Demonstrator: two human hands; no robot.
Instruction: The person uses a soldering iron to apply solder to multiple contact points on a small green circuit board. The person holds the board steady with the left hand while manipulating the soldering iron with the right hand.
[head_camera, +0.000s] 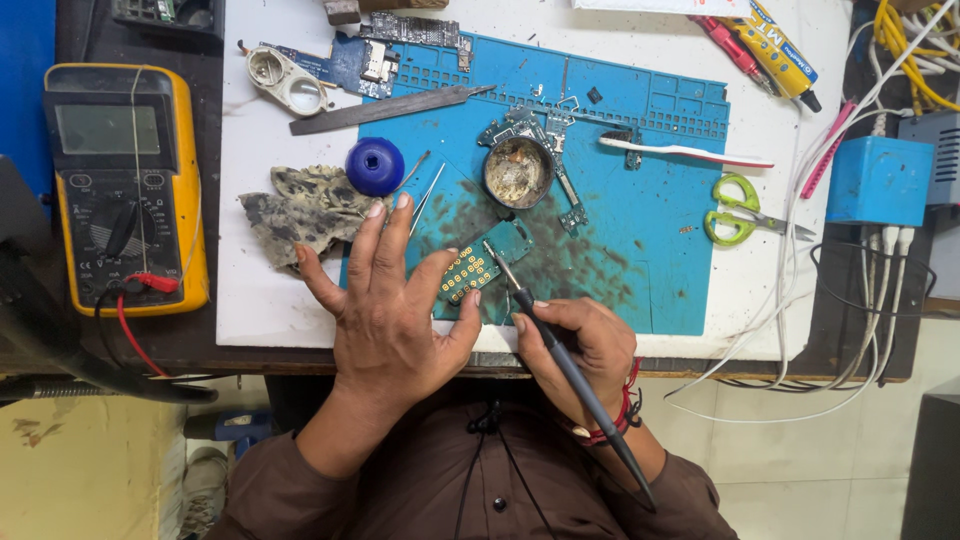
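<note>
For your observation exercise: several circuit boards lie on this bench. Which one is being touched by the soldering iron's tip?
The small green board with gold pads, steadied by the left hand; the other boards lie untouched farther up the blue mat.

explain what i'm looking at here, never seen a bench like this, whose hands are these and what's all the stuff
This is one picture from a camera worn on a person's head, looking down at their own two bare hands at a workbench.

The left hand lies flat on a blue work mat, its fingers steadying a small green circuit board with rows of gold pads. The right hand holds a thin dark soldering iron in a pen-like grip, its tip on the board.

Around them lie a round tin of crusty paste, a blue round cap, a dirty rag, tweezers, a metal file, a white toothbrush, green-handled scissors and more bare boards. At the far left sits a yellow multimeter.
</note>
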